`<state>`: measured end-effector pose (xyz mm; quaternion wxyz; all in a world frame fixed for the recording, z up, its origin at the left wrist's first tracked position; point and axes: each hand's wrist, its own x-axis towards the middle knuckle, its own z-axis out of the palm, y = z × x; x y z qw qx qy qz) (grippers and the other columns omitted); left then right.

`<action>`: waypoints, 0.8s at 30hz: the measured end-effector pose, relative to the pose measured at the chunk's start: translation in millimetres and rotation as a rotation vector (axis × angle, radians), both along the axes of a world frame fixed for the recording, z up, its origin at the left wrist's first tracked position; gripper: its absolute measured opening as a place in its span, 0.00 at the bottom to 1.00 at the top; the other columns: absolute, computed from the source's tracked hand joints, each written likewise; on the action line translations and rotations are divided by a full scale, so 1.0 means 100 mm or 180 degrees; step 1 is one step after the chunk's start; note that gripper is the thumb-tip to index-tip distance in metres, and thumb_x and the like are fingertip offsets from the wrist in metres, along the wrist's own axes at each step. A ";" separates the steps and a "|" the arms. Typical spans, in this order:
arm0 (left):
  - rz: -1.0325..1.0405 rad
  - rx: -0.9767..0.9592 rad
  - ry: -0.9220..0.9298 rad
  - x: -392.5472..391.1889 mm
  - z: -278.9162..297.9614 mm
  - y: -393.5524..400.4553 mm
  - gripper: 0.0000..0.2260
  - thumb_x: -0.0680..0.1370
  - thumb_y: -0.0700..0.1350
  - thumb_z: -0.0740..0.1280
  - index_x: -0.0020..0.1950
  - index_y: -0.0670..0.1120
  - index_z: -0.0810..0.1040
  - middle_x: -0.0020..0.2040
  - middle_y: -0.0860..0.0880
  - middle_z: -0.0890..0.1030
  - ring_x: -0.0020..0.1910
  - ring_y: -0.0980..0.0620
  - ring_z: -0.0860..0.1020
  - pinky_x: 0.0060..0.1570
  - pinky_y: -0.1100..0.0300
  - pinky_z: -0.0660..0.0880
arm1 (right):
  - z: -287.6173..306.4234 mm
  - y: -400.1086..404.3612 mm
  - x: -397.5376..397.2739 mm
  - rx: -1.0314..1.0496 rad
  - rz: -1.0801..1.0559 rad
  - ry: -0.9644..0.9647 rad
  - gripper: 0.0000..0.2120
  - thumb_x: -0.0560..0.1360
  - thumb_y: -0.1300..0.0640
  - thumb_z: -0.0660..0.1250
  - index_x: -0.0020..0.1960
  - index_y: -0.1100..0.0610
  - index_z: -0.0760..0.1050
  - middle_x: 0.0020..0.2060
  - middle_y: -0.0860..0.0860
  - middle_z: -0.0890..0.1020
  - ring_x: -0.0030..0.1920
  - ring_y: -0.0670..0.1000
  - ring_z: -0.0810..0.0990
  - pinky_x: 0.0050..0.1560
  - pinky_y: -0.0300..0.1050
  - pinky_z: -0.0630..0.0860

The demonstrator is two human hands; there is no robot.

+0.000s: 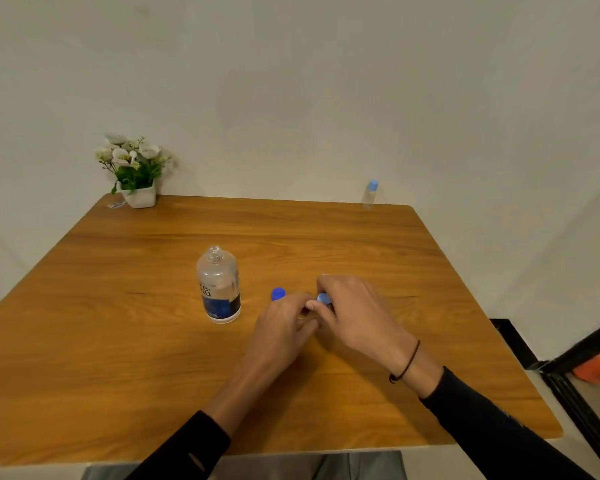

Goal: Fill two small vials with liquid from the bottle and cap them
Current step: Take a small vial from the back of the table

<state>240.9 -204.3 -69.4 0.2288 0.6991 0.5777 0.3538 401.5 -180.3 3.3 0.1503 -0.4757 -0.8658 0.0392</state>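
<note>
Head view. Both hands meet over the middle of the wooden surface (153, 341). The right hand (357, 313) curls its fingers round a light blue cap (323, 298); the left hand (284, 323) closes its grip just below, on something hidden, probably a vial. A dark blue cap (278, 294) lies just left of the hands. The clear uncapped bottle with a blue label (219, 285) stands upright further left. A small clear blue-capped vial (370, 195) stands at the far right edge; a white pot of flowers (134, 171) occupies the far left corner.

Open bottle (218, 285) left of loose cap (278, 293); capped vial (369, 195) far right.
</note>
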 end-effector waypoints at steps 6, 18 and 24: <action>-0.0128 -0.0047 -0.0167 -0.02 0.00 0.02 0.03 0.81 0.45 0.73 0.50 0.53 0.82 0.45 0.56 0.84 0.46 0.58 0.83 0.50 0.46 0.84 | 0.02 0.05 -0.03 -0.0174 0.0263 -0.0118 0.15 0.81 0.49 0.69 0.41 0.47 0.65 0.37 0.45 0.75 0.38 0.51 0.75 0.35 0.50 0.73; -0.0531 -0.0327 -0.0363 -0.18 -0.02 0.16 0.07 0.79 0.40 0.73 0.53 0.50 0.84 0.48 0.55 0.86 0.49 0.58 0.84 0.48 0.54 0.83 | 0.18 -0.04 0.10 -0.0765 0.0859 0.0311 0.29 0.79 0.48 0.71 0.76 0.41 0.64 0.73 0.47 0.62 0.72 0.51 0.67 0.66 0.50 0.75; -0.0575 -0.0228 -0.0341 -0.18 -0.01 0.15 0.07 0.79 0.41 0.73 0.45 0.52 0.82 0.41 0.54 0.84 0.42 0.57 0.80 0.41 0.54 0.79 | 0.20 -0.01 -0.02 0.0002 0.0191 -0.0787 0.22 0.81 0.31 0.59 0.61 0.48 0.70 0.53 0.46 0.71 0.51 0.51 0.75 0.44 0.50 0.75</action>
